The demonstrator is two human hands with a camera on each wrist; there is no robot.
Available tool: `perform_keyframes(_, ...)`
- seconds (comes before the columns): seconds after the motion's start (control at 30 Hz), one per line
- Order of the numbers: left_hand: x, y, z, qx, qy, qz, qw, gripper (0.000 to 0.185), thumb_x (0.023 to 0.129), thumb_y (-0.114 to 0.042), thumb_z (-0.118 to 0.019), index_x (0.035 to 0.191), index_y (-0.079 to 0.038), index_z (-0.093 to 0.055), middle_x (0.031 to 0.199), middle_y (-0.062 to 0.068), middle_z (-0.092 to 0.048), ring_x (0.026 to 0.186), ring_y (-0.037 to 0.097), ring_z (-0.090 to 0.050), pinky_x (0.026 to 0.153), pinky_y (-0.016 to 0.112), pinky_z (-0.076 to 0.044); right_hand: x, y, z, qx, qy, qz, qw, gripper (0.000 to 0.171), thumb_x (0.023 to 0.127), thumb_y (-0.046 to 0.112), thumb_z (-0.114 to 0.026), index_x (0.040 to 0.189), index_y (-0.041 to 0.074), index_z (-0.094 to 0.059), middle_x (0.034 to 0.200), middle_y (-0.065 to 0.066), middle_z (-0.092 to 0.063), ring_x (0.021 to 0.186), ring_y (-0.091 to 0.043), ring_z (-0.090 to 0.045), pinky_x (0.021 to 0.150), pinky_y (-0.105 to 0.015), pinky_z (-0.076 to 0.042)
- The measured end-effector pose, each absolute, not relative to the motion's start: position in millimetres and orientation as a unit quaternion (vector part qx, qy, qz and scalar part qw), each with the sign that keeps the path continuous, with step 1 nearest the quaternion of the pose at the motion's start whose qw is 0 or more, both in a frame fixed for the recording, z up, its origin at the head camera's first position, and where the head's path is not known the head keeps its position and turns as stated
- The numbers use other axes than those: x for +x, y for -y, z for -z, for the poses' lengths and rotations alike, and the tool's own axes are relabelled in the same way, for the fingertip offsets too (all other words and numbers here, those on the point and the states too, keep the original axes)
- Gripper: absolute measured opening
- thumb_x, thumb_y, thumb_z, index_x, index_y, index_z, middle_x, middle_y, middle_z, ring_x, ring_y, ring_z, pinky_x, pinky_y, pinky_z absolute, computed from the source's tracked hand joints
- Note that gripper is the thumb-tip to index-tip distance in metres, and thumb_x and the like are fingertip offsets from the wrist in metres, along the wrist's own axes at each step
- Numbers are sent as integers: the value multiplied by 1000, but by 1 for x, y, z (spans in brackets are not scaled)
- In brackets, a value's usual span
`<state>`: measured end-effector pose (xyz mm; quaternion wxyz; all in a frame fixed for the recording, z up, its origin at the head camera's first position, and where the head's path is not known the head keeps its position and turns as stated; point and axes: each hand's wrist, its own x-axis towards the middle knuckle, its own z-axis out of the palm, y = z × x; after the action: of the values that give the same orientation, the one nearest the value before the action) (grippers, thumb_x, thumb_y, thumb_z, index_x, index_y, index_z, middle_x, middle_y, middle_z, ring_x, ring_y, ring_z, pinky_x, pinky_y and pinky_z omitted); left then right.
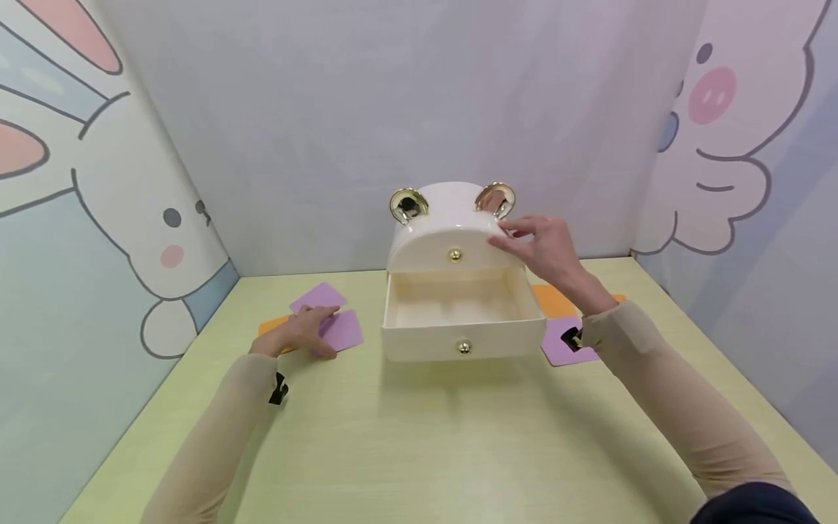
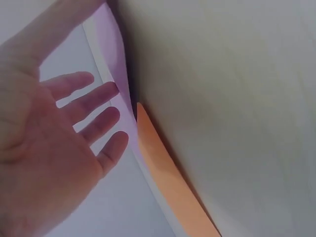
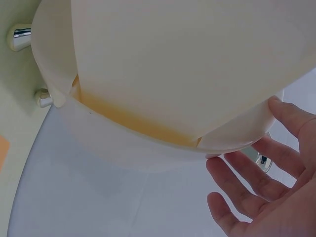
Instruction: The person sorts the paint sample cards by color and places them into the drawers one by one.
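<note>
The left hand (image 1: 304, 329) rests flat on a purple card (image 1: 340, 329), while the right hand (image 1: 546, 251), fingers spread, touches the box (image 1: 452, 240) top.

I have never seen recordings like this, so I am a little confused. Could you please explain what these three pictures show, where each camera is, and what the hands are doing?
No machine here: a person works with two bare hands. The large picture comes from a camera on the person's head, looking down at a green table. The other two come from cameras on the wrists, so they look very close and strange.

On the table stands a cream storage box with gold ears; its lower drawer is pulled open. Purple cards and orange cards lie on both sides.

The left hand rests flat on the purple cards, fingers straight. The right hand touches the box's rounded top edge with relaxed fingers. Neither hand grips anything.
</note>
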<state>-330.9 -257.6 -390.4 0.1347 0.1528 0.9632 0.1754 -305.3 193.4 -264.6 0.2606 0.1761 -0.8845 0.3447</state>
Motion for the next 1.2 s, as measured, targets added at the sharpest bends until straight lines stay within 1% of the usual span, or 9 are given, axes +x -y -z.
perform_keyframes(0.07, -331, 258, 392, 158, -964, -172, 130, 100, 72, -31, -82, 152, -10, -27, 148, 18, -36, 122, 37, -33, 96, 58, -39, -305, -193, 265, 176, 885, -343, 262, 38, 80, 28, -79, 111, 6, -73, 108, -15, -72, 91, -28, -67, 61, -27, -45)
perform_keyframes(0.17, -333, 256, 394, 170, -964, -166, 115, 101, 70, -31, -83, 152, -8, -28, 147, 19, -39, 123, 38, -34, 99, 59, -37, -306, -194, 265, 176, 885, -340, 263, 38, 80, 28, -79, 111, 6, -73, 109, -15, -72, 91, -29, -67, 61, -26, -45)
perform_keyframes(0.3, -335, 253, 392, 188, -964, -162, 99, 102, 69, -32, -84, 150, -6, -29, 144, 21, -43, 126, 41, -34, 102, 65, -32, -307, -193, 265, 176, 886, -340, 262, 38, 80, 28, -79, 111, 6, -73, 108, -15, -72, 91, -28, -67, 61, -26, -45)
perform_keyframes(0.4, -335, 251, 387, 196, -961, -168, 95, 101, 69, -34, -85, 150, -6, -30, 141, 22, -43, 126, 42, -35, 101, 65, -35, -307, -192, 265, 175, 886, -343, 258, 38, 80, 28, -79, 111, 6, -73, 108, -15, -72, 91, -28, -67, 61, -26, -45)
perform_keyframes(0.63, -331, 246, 360, 197, -948, -228, 105, 92, 72, -27, -83, 148, -10, -34, 139, 18, -42, 119, 33, -43, 92, 45, -49, -308, -193, 264, 175, 885, -347, 256, 38, 81, 29, -78, 111, 6, -73, 108, -15, -72, 92, -29, -67, 61, -26, -45)
perform_keyframes(0.73, -325, 244, 345, 204, -943, -243, 103, 90, 72, -26, -83, 147, -10, -36, 139, 17, -42, 117, 33, -44, 90, 43, -50, -308, -193, 263, 174, 885, -349, 256, 38, 80, 29, -79, 111, 6, -73, 108, -15, -72, 92, -29, -67, 60, -25, -45)
perform_keyframes(0.9, -312, 240, 323, 226, -935, -259, 89, 88, 72, -26, -84, 145, -10, -39, 139, 17, -44, 118, 34, -46, 91, 44, -51, -308, -193, 263, 171, 885, -349, 256, 37, 80, 28, -79, 109, 6, -74, 108, -14, -72, 92, -28, -67, 59, -23, -44)
perform_keyframes(1.1, -301, 236, 302, 249, -930, -261, 71, 78, 72, -30, -84, 139, -20, -47, 137, 11, -47, 117, 30, -47, 87, 37, -48, -308, -194, 264, 166, 885, -354, 254, 37, 80, 29, -79, 109, 7, -74, 108, -14, -72, 92, -27, -66, 58, -22, -43)
perform_keyframes(1.2, -294, 234, 291, 263, -925, -265, 68, 75, 72, -32, -85, 137, -23, -49, 138, 9, -47, 120, 30, -46, 89, 39, -48, -308, -194, 264, 165, 884, -357, 251, 37, 80, 29, -79, 109, 7, -74, 108, -15, -72, 92, -27, -66, 57, -21, -43)
